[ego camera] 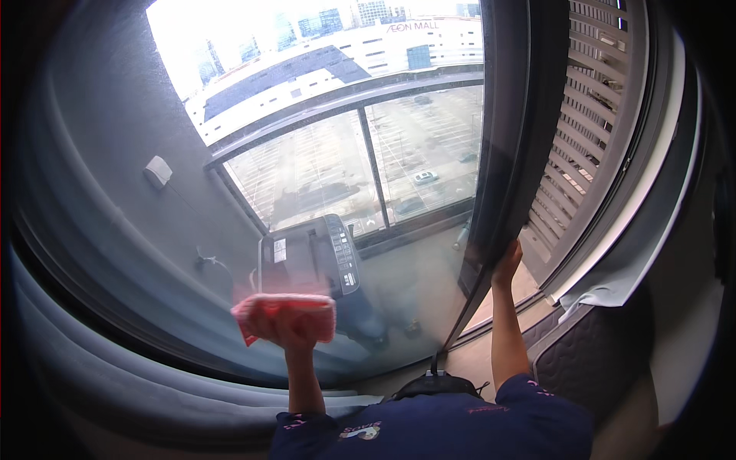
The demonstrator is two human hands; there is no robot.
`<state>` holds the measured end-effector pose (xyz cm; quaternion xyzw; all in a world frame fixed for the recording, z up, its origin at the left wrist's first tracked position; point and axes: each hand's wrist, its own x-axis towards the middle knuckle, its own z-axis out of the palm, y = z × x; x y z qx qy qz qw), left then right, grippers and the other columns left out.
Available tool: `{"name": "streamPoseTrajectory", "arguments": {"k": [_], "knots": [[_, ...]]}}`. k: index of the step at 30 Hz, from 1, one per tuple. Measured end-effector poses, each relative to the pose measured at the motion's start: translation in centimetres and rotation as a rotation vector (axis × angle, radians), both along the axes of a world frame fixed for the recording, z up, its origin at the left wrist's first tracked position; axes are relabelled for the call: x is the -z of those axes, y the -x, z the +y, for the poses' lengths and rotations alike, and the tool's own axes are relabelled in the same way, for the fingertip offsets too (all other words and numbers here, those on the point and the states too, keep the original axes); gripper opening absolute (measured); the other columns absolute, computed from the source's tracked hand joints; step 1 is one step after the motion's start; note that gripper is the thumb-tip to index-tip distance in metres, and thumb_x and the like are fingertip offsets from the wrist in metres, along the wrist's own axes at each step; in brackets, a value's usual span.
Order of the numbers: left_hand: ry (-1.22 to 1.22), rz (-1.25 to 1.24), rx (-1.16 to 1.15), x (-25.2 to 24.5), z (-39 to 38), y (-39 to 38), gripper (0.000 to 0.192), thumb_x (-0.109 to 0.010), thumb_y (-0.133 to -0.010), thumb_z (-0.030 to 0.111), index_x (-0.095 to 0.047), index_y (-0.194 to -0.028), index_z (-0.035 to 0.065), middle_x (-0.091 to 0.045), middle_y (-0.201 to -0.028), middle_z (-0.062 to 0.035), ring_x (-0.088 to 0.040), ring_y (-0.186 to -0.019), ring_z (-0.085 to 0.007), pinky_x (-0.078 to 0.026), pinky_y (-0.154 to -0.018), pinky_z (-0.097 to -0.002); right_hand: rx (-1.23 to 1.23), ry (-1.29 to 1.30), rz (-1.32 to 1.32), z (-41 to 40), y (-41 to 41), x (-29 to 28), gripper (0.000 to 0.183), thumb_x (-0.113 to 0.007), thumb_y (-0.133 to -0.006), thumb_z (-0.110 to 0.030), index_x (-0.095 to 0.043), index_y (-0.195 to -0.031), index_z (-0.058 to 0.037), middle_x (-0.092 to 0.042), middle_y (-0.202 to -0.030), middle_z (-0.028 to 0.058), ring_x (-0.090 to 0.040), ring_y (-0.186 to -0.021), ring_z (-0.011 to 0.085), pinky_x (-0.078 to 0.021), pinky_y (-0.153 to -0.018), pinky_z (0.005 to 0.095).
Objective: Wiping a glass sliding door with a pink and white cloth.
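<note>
My left hand (290, 328) holds a folded pink-red cloth (321, 315) up against the pane of a sliding glass door (402, 293). Its palm faces the glass, and blur along the cloth's upper edge hides some of its outline. At the right, my right hand (508, 263) grips the edge of the door's dark frame (506, 144), with the far fingers partly hidden behind it. Through the pane, just beyond the cloth, shows a top-loading washing machine (305, 253) with a control panel.
Past the glass are a balcony railing (374, 167) and a white wall box (158, 171). A louvred screen (581, 138) stands beyond the door opening at right. Grey curtain fabric (172, 397) lines the lower left; a quilted mattress (598, 351) is at lower right.
</note>
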<state>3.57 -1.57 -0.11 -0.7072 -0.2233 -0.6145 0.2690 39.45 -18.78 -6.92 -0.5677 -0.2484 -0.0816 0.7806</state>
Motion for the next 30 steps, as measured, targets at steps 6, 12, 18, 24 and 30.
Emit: {"name": "streamPoseTrajectory", "arguments": {"k": [6,12,18,24,30], "knots": [[0.330,-0.512,0.005,-4.0,-0.8,-0.1,0.052,-0.035,-0.086,0.043,-0.030,-0.125,0.0089,-0.028,-0.129,-0.0115,-0.021,-0.123,-0.0249,-0.020,-0.098,-0.0377,0.000,-0.003,-0.013,0.3,0.1,-0.3,0.072,-0.031,-0.080,-0.059,-0.047,-0.107,0.0057,-0.056,-0.094,0.0127,-0.053,-0.088,0.0198,-0.0401,-0.078,0.0298],[0.219,0.649,0.046,4.3,-4.8,-3.8,0.035,-0.055,-0.074,0.040,-0.052,-0.103,0.0220,-0.039,-0.118,-0.0085,-0.033,-0.110,-0.0346,-0.018,-0.090,-0.0549,-0.048,-0.027,0.021,0.1,0.1,-0.3,0.070,-0.033,-0.080,-0.058,-0.048,-0.106,0.0051,-0.056,-0.094,0.0119,-0.052,-0.088,0.0186,-0.0403,-0.077,0.0293],[0.097,-0.036,-0.056,-2.9,-1.9,-1.1,0.054,-0.050,-0.078,0.044,-0.036,-0.121,0.0143,-0.021,-0.132,-0.0170,-0.015,-0.123,-0.0365,-0.014,-0.097,-0.0537,-0.028,-0.049,-0.009,0.0,0.6,-0.9,0.071,-0.035,-0.079,-0.059,-0.048,-0.105,0.0050,-0.056,-0.093,0.0114,-0.053,-0.087,0.0180,-0.0404,-0.077,0.0289],[0.328,-0.520,0.029,-5.1,-0.9,0.0,0.054,-0.037,-0.086,0.039,-0.023,-0.129,0.0102,-0.020,-0.134,-0.0122,-0.019,-0.124,-0.0281,-0.017,-0.101,-0.0430,-0.014,-0.040,-0.018,0.2,0.9,-1.3,0.073,-0.033,-0.078,-0.061,-0.049,-0.104,0.0054,-0.056,-0.093,0.0120,-0.053,-0.086,0.0190,-0.0407,-0.076,0.0294],[0.152,0.613,0.066,4.1,-4.6,-2.9,0.047,-0.053,-0.076,0.042,-0.044,-0.115,0.0180,-0.032,-0.128,-0.0091,-0.025,-0.120,-0.0296,-0.015,-0.093,-0.0559,0.024,0.015,-0.018,0.0,1.0,-0.8,0.073,-0.032,-0.079,-0.061,-0.048,-0.104,0.0059,-0.056,-0.093,0.0127,-0.053,-0.086,0.0200,-0.0409,-0.076,0.0301]]}}
